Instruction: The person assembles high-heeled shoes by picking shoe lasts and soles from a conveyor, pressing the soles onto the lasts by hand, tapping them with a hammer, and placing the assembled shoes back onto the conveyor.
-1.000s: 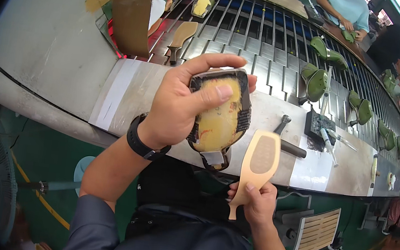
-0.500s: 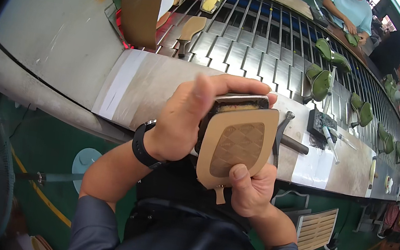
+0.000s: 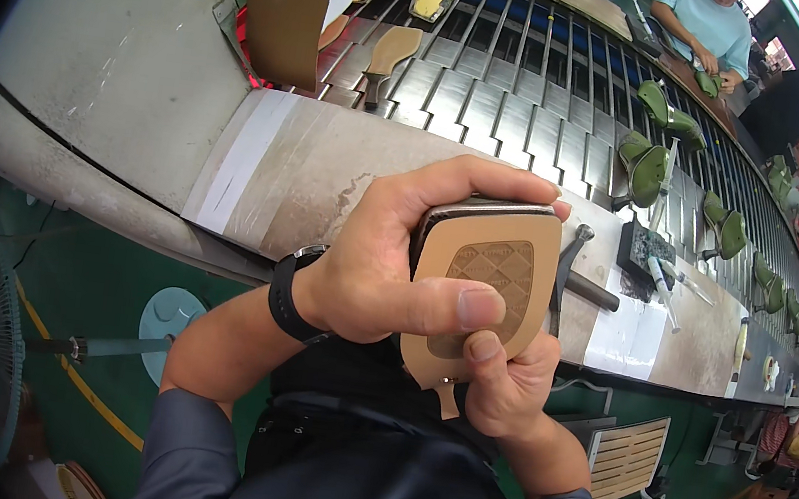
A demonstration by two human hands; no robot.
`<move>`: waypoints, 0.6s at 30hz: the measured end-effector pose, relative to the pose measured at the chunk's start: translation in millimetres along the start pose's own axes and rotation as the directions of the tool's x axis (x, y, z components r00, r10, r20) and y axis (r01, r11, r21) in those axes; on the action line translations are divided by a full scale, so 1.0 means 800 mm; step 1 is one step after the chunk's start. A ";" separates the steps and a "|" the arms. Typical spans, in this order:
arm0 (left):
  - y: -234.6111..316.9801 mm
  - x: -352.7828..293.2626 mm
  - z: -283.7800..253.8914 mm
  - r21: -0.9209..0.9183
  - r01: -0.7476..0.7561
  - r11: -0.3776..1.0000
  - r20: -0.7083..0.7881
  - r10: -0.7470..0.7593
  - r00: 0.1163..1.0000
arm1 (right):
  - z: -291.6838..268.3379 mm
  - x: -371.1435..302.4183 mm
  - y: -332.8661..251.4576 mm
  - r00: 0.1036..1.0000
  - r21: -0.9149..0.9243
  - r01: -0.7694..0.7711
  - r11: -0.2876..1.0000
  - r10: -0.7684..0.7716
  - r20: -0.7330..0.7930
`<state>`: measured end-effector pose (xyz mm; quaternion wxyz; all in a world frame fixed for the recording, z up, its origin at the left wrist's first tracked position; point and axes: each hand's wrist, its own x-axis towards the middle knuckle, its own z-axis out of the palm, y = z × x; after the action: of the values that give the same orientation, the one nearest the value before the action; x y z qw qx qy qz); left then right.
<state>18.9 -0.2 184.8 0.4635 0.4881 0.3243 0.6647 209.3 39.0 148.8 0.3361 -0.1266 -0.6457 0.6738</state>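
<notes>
Both my hands hold a shoe bottom-up at the bench edge, a tan outsole (image 3: 523, 251) with a quilted patterned panel facing me. My left hand (image 3: 371, 271), with a dark watch on its wrist, wraps the far and left sides. Its thumb lies flat across the patterned panel, pressing it. My right hand (image 3: 514, 391) grips the narrow end, its thumb on the sole beside the left thumb tip. A thin tan tab (image 3: 448, 400) sticks out at the near end. The dark shoe upper is mostly hidden beneath the sole and fingers.
Right of my hands lie a dark metal tool (image 3: 569, 267) and a black block (image 3: 636, 250) with white-handled brushes (image 3: 664, 284). Beyond runs a slatted metal conveyor (image 3: 484, 109) carrying green shoes (image 3: 643, 165) and a loose tan sole (image 3: 392, 50). A co-worker (image 3: 696, 26) handles a green shoe across it.
My left thumb has come down from a raised position onto the sole. The gap between the outsole's far end and the shoe has closed.
</notes>
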 end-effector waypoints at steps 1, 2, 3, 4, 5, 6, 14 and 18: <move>0.001 0.000 0.000 -0.003 0.005 1.000 -0.003 -0.005 1.000 | 0.002 0.001 -0.001 1.000 0.012 -0.012 1.000 0.012 -0.013; 0.002 0.000 0.000 -0.003 0.005 1.000 -0.003 -0.005 1.000 | 0.004 0.001 -0.002 0.999 0.023 -0.024 0.999 0.025 -0.026; 0.002 0.000 -0.001 -0.001 0.005 1.000 -0.004 -0.005 1.000 | 0.004 0.001 -0.002 0.999 0.023 -0.025 0.999 0.025 -0.026; 0.002 0.000 -0.001 0.002 0.005 1.000 -0.005 -0.005 1.000 | 0.003 0.001 -0.001 0.999 0.018 -0.028 0.999 0.029 -0.023; 0.001 0.000 -0.002 0.001 0.005 1.000 -0.005 -0.005 1.000 | 0.003 0.001 -0.001 0.999 0.014 -0.032 0.999 0.032 -0.019; 0.001 0.000 -0.002 0.002 0.002 1.000 -0.003 -0.002 1.000 | 0.002 0.001 -0.002 0.999 0.013 -0.032 0.999 0.032 -0.020; 0.002 0.000 -0.007 0.028 -0.021 0.999 0.020 0.020 1.000 | -0.006 -0.002 0.002 0.998 -0.075 -0.026 0.997 0.030 0.048; 0.006 -0.001 -0.007 0.009 0.008 1.000 0.004 -0.008 1.000 | -0.002 -0.001 0.006 0.999 -0.107 0.024 0.994 -0.018 0.051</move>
<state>12.5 -2.2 187.1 0.4646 0.4904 0.3282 0.6602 209.3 39.9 144.2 0.3197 -0.1210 -0.6906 0.6374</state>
